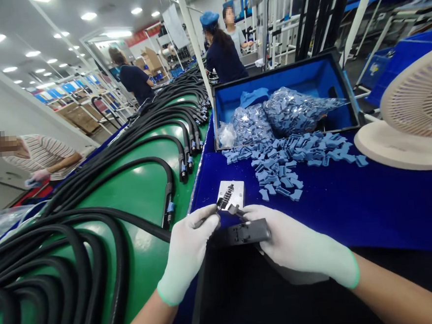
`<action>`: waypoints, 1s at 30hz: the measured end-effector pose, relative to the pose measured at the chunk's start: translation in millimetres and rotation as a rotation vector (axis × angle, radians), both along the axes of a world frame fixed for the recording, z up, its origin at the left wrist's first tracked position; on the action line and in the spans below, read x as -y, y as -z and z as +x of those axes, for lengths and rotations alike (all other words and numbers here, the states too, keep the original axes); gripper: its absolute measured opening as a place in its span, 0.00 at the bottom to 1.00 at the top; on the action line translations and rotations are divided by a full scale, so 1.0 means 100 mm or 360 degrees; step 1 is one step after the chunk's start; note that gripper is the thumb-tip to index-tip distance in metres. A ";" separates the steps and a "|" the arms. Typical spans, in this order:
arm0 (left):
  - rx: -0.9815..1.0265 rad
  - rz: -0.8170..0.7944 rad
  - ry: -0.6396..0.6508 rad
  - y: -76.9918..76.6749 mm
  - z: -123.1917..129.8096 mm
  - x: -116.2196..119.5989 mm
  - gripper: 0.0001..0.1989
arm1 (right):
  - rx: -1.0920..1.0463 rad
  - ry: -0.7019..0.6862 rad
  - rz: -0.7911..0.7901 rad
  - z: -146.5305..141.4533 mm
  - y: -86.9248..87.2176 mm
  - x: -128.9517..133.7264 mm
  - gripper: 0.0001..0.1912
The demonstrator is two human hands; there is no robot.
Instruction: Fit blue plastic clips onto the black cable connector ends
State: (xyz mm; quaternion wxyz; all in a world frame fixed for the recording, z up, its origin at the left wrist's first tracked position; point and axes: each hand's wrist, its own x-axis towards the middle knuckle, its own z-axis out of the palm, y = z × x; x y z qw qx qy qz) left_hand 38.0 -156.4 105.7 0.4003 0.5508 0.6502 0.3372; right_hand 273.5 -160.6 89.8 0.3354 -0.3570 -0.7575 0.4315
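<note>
The left grip (192,247) pinched a small black part (219,203); the right grip (299,240) held a black block (251,231); blue clips (283,164) lay beyond.

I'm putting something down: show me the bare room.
The widest bare patch is blue tabletop between the blue clips, fan base and right hand. Green table shows in gaps between black hoses. Crowded: before the bin, where clips lie heaped, and by the metal block and left hand.

One left hand (188,245), one right hand (295,240), one black bar (250,232), one silver block (239,192), one crate (324,78), one fan (419,103); two bags (293,109); four co-workers (225,57); many blue clips (275,163), black hoses (169,175) (too jumbled to count).
</note>
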 end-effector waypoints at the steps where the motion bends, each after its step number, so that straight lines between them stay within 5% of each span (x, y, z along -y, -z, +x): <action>1: -0.0021 0.0058 0.0003 0.00 0.00 -0.01 0.19 | 0.0008 0.0012 0.0028 -0.02 -0.03 0.00 0.29; 11: -0.0257 0.0402 0.0145 0.02 0.09 0.01 0.13 | 0.0156 0.0144 0.0027 -0.14 0.05 0.01 0.31; 18: -0.0246 0.0360 0.0194 0.02 0.07 0.03 0.12 | 0.0206 0.0228 0.0075 -0.16 0.08 0.01 0.20; 24: -0.0063 0.0022 0.0346 -0.01 0.05 -0.10 0.19 | 0.0382 0.0180 0.0204 -0.16 0.13 0.00 0.09; 30: -0.0314 0.0279 0.0591 -0.20 0.30 -0.30 0.18 | 0.0295 0.0285 0.0106 -0.16 0.14 0.01 0.07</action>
